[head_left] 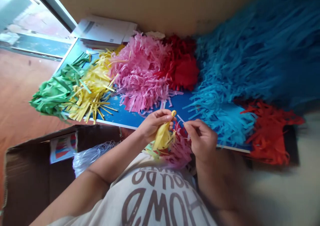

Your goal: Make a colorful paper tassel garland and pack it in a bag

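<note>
T-shirt front [150,192] below; yellow paper bundle [163,136], tip upward, clenched in left hand [153,124]; thin strand [181,120] pinched by right hand [201,139].

Yellow paper bunch [163,136]; pink fringe [140,72], red fringe [182,66], blue fringe [245,52], green fringe [56,89]; cream shirt [155,162], brown lettering [160,207].

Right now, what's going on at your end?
A person's left hand grips a twisted bundle of yellow tissue paper, while the right hand pinches a thin white strand beside it. Beyond the hands, a blue board carries rows of fringed green, yellow, pink, red and blue paper. A brown cardboard box at lower left holds a bunch of white strands.
</note>
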`<action>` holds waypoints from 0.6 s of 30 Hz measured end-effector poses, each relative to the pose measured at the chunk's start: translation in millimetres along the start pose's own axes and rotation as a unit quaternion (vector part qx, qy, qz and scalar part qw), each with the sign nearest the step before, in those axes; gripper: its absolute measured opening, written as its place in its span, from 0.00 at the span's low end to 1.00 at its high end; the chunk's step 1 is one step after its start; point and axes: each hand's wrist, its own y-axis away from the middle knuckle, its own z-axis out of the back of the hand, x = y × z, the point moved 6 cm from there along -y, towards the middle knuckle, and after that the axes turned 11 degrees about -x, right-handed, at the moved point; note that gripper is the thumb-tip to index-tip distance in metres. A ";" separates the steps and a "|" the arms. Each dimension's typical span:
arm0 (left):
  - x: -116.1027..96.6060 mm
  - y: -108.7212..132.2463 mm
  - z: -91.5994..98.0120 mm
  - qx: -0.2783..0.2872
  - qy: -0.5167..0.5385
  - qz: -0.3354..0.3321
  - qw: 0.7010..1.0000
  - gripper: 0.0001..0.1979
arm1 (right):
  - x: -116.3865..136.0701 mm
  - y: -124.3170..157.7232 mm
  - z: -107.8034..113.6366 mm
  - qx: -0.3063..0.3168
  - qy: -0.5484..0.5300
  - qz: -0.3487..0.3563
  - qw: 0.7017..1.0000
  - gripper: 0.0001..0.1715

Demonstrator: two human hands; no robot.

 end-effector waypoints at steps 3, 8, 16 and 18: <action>1.1 0.7 -1.8 0.000 0.013 0.000 1.000 0.19 | 0.6 -1.5 -4.7 0.000 0.018 -0.002 1.000 0.09; -2.6 2.5 -3.3 0.003 0.007 -0.030 1.000 0.20 | 0.3 -4.0 -7.1 0.005 0.022 0.000 1.000 0.07; -3.8 3.5 -6.5 -0.004 -0.106 -0.164 0.981 0.20 | 1.1 -0.6 -12.8 0.044 0.057 0.006 0.997 0.09; -5.6 6.3 -7.1 -0.006 -0.161 -0.237 0.958 0.20 | -3.8 3.0 -18.3 0.097 0.041 -0.019 0.994 0.15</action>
